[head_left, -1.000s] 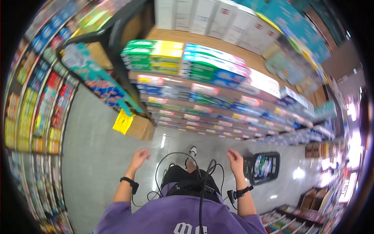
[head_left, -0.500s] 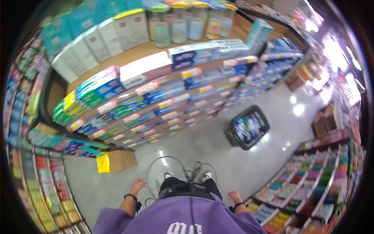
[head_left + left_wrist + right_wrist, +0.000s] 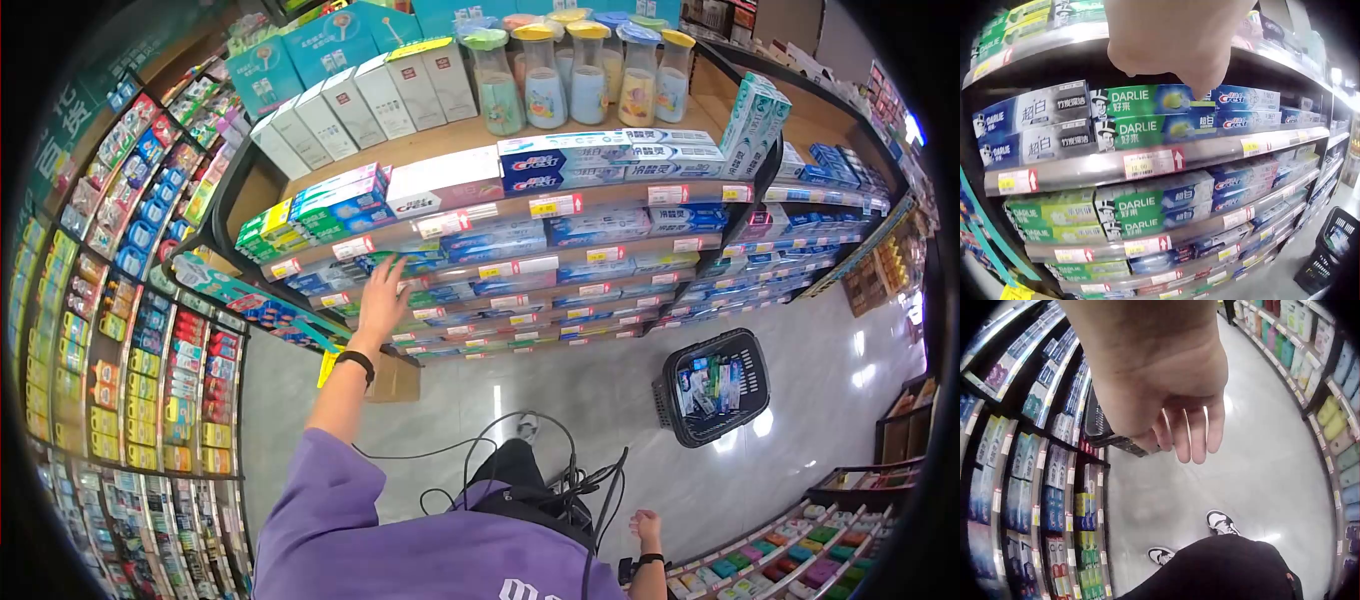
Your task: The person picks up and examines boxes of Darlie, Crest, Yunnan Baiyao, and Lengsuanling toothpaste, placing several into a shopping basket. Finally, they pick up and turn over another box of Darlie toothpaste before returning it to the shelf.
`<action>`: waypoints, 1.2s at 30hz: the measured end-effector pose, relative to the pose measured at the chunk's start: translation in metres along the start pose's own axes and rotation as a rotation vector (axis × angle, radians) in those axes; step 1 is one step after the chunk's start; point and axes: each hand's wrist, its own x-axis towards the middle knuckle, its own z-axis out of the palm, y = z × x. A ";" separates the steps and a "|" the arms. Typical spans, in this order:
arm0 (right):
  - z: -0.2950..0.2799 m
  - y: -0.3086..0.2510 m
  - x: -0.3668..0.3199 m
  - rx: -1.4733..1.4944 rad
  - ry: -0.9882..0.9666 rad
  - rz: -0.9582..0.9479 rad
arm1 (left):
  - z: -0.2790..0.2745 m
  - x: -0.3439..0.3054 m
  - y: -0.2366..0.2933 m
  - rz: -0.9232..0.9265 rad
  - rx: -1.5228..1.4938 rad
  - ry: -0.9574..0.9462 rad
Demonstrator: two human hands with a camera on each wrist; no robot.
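Two long, green-and-blue card boxes [image 3: 1135, 128] lay flat, likely so their names faced us. Our open left hand [image 3: 382, 303] was near them; our open right hand [image 3: 647, 524] held nothing.

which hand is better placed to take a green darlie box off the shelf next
Left, I'd say: the left hand reaches in at the shelf, close to the green DARLIE toothpaste boxes. The right hand hangs low over the floor, well away from them.
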 end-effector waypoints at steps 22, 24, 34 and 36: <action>0.058 -0.124 0.028 -0.249 0.009 -0.233 | 0.039 0.103 -0.027 -0.221 -0.046 -0.638; 0.063 -0.138 0.029 -0.178 0.016 -0.196 | 0.025 0.109 -0.013 -0.301 -0.089 -0.717; 0.070 -0.123 0.034 -0.066 0.019 -0.132 | 0.046 0.097 -0.035 -0.281 0.011 -0.760; 0.063 -0.108 0.038 -0.056 0.043 -0.107 | 0.058 0.088 -0.038 -0.189 0.124 -0.572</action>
